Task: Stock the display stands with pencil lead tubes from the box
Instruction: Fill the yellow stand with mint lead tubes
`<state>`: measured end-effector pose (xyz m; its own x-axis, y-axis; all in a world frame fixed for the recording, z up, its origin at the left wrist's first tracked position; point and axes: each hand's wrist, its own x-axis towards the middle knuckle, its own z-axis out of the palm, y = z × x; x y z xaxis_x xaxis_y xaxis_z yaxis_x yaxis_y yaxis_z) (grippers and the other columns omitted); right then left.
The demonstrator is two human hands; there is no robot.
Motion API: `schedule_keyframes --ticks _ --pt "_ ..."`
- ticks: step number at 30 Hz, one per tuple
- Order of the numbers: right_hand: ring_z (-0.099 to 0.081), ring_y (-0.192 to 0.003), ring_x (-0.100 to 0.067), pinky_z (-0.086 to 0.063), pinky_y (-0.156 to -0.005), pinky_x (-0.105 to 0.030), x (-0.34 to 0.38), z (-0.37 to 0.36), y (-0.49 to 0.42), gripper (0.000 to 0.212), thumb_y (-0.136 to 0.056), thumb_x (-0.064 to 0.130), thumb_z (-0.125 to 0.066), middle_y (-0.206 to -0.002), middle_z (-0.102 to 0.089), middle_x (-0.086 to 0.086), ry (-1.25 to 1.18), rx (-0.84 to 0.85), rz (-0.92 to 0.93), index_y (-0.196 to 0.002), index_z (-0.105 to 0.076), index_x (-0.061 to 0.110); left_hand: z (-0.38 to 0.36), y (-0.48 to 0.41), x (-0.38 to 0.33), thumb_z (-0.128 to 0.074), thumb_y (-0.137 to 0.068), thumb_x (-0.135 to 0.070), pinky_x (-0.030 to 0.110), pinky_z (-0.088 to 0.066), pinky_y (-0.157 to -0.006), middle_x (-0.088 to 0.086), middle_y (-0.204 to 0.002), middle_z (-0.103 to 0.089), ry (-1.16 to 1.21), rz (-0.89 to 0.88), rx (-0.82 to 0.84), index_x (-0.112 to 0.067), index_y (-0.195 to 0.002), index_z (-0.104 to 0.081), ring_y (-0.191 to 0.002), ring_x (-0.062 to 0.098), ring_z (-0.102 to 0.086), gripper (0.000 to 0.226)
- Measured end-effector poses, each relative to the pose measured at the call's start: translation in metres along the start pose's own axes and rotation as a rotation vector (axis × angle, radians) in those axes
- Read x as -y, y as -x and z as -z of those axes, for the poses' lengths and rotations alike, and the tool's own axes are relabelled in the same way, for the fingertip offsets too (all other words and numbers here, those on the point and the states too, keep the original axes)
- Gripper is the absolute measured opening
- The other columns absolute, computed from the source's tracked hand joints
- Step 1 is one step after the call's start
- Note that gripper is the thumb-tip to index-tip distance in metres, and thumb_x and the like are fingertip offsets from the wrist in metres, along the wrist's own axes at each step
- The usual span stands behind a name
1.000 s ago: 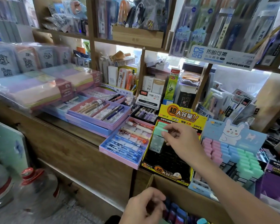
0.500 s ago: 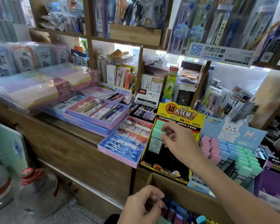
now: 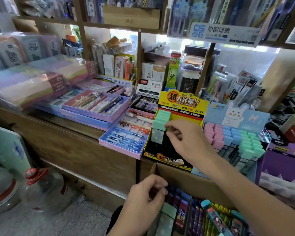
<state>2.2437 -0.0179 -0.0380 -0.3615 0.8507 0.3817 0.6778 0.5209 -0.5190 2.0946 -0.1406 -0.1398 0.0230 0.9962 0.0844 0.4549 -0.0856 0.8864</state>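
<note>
A yellow-and-black display stand (image 3: 180, 106) sits on the wooden counter with a short column of mint-green lead tubes (image 3: 161, 120) in its left slots. My right hand (image 3: 186, 142) reaches over the stand, and its curled fingertips pinch the right edge of the front green tube. Below, the open cardboard box (image 3: 191, 183) holds rows of dark blue, purple and yellow lead tubes (image 3: 199, 215). My left hand (image 3: 145, 200) is inside the box's left end, its fingers curled round a tube that is mostly hidden. A green tube (image 3: 169, 210) lies just under that hand.
A blue rabbit display stand (image 3: 235, 116) with pink, blue and green tubes stands right of the yellow one. Pink and blue pen trays (image 3: 123, 143) lie to the left on the counter. A water jug (image 3: 41, 189) stands on the floor at the left.
My right hand stays at the green tubes in the yellow stand, shifting only slightly. My left hand stays curled in the box. The view has drifted a little.
</note>
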Motion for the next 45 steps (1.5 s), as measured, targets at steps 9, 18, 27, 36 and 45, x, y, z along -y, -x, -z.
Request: schedule_keyframes --ticks 9,18,27,36,45 --pt "-0.069 -0.081 -0.013 -0.059 -0.076 -0.039 -0.020 0.029 0.119 0.017 -0.096 0.013 -0.067 -0.087 -0.069 0.007 -0.249 0.122 -0.261 -0.102 -0.072 0.029 -0.013 0.009 -0.016 -0.064 -0.094 -0.025 0.021 -0.054 -0.080 -0.028 -0.097 -0.067 -0.273 -0.062 0.078 -0.038 -0.110 -0.064 -0.096 -0.005 -0.063 0.021" --pt "-0.069 -0.083 -0.006 -0.061 -0.082 -0.037 -0.059 0.010 0.190 0.018 -0.095 0.017 -0.068 -0.090 -0.070 0.006 -0.292 0.357 -0.609 -0.102 -0.066 0.033 -0.024 0.029 -0.019 -0.061 -0.093 -0.052 0.025 -0.038 -0.100 -0.013 -0.133 -0.042 -0.471 0.215 0.325 -0.029 -0.145 -0.035 -0.130 0.010 -0.045 0.063" --pt "-0.058 -0.091 0.007 -0.043 -0.069 -0.007 -0.038 -0.046 0.214 0.025 -0.095 0.018 -0.063 -0.098 -0.061 0.022 -0.551 0.577 -0.808 -0.109 -0.059 0.038 -0.035 0.044 -0.013 -0.058 -0.084 -0.062 0.032 -0.045 -0.092 -0.012 -0.122 -0.059 -0.371 0.492 0.308 -0.036 -0.118 -0.046 -0.112 0.011 -0.056 0.045" --pt "-0.056 -0.125 -0.021 -0.046 -0.112 -0.044 -0.029 -0.067 0.216 0.050 -0.091 0.012 -0.066 -0.131 -0.065 0.001 -0.761 0.526 -1.018 -0.139 -0.058 0.022 -0.035 0.047 0.003 -0.070 -0.074 -0.060 0.019 -0.050 -0.080 -0.022 -0.102 -0.069 -0.138 0.582 0.285 -0.052 -0.103 -0.048 -0.097 -0.007 -0.064 0.037" --pt "-0.066 -0.110 -0.018 -0.052 -0.106 -0.041 -0.031 -0.074 0.215 0.022 -0.088 0.005 -0.064 -0.106 -0.076 0.003 -0.827 0.497 -1.096 -0.095 -0.073 0.024 -0.042 0.046 0.010 -0.070 -0.088 -0.041 0.033 -0.056 -0.093 -0.015 -0.113 -0.068 -0.029 0.594 0.224 -0.043 -0.112 -0.053 -0.103 0.005 -0.068 0.030"
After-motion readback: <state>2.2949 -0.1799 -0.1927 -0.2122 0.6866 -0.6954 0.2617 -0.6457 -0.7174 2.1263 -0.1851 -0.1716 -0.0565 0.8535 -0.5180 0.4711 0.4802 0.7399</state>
